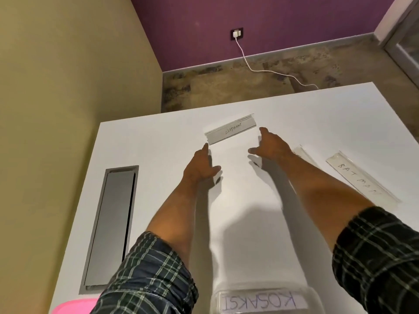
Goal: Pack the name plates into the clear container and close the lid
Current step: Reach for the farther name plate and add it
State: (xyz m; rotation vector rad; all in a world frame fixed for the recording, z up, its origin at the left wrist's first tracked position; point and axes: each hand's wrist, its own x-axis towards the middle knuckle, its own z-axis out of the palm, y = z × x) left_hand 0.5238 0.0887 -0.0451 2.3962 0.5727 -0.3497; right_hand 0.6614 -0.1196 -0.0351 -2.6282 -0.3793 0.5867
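Observation:
A clear name plate marked ELEPHANT (230, 131) lies at the far middle of the white table (158, 143). My left hand (201, 165) stretches out with straight fingers, its fingertip just short of the plate's near-left corner. My right hand (269, 143) reaches beside the plate's right end, fingers extended, holding nothing. A plate marked BATMAN (360, 179) lies at the right, with another clear plate (302, 152) partly hidden behind my right forearm. At the bottom edge the clear container (263, 301) holds a plate lettered KOSAKSI.
A grey recessed cable hatch (113, 225) sits in the table's left side. A pink object (72, 307) shows at the bottom left corner. Beyond the table a white cable (260, 70) runs across the floor to a wall socket (237, 34).

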